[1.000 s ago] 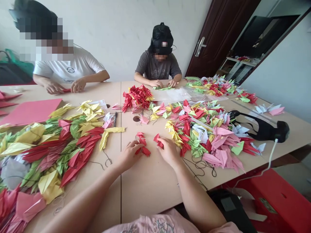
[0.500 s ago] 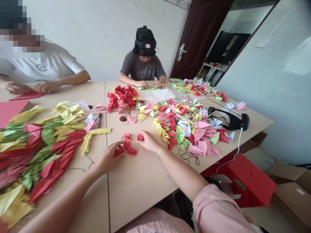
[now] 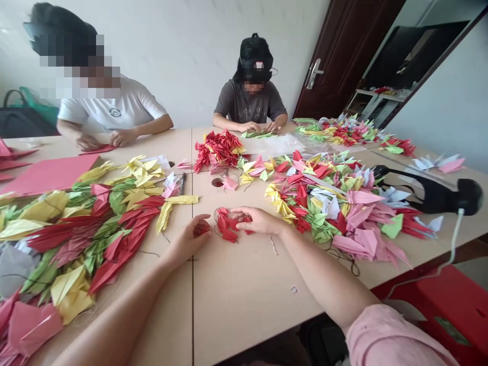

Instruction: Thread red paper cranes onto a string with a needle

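Observation:
Several small red folded paper pieces [image 3: 227,230] lie on the table between my hands, with a thin dark thread around them. My left hand [image 3: 193,235] is curled at their left, its fingers closed round a bit of red folded paper that is mostly hidden. At their right, my right hand [image 3: 257,220] reaches over the pile with its palm down. Its fingers are bent round another red folded paper piece [image 3: 248,227], partly covered by them.
Heaps of coloured folded paper lie left [image 3: 87,218] and right [image 3: 324,203]. A red bunch [image 3: 221,148] sits further back, near a table hole [image 3: 217,182]. A black strapped device [image 3: 430,193] with a white cable is at right. Two people sit across the table, handling paper.
My view has turned left, so the scene sits further right. My right hand has moved in closer to the red pieces and now covers part of them. My left hand stays curled beside them.

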A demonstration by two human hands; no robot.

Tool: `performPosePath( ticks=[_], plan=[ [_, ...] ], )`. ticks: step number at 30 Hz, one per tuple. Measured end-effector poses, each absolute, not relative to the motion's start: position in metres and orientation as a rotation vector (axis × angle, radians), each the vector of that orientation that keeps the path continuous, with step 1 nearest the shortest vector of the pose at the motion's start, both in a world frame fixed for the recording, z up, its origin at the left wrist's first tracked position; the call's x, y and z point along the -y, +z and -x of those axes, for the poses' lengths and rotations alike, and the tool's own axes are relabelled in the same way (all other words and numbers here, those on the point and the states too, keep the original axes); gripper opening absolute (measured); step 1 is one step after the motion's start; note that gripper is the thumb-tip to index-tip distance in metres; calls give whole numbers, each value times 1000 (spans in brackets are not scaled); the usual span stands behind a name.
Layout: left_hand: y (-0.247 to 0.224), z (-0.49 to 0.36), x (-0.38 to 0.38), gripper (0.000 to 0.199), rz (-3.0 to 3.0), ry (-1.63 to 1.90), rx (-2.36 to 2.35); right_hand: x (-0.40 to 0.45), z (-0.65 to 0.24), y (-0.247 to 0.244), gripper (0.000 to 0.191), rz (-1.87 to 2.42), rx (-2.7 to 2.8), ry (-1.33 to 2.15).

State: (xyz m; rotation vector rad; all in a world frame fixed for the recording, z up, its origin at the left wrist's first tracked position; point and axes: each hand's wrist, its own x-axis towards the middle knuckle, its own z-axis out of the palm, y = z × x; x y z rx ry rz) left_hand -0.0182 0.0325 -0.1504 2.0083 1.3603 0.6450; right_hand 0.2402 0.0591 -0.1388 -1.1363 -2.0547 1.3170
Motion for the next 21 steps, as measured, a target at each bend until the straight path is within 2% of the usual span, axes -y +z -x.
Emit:
performPosePath(
  ticks=[3,9,13,15,19,21],
  plan=[
    [-149,18,-24,51,-2109,592,-1286,-57,-249,-130,59,1204,2103,1322],
    [-147,21,-22,24,-2414,465,-1081,-60,-260,-129,41,1361,2104,1347],
    [-152,25,-25,17,-2414,495,-1115,-64,-265,-135,39,1281,1955,1471],
    [-152,26,-25,21,-2422,505,-1114,-67,-267,-137,40,1212,1871,1541],
    [-152,25,-22,46,-2509,490,-1074,-71,-267,-139,35,1155,1782,1617],
    [-153,25,-21,46,-2552,482,-1042,-71,-267,-140,34,1152,1767,1600]
  ],
)
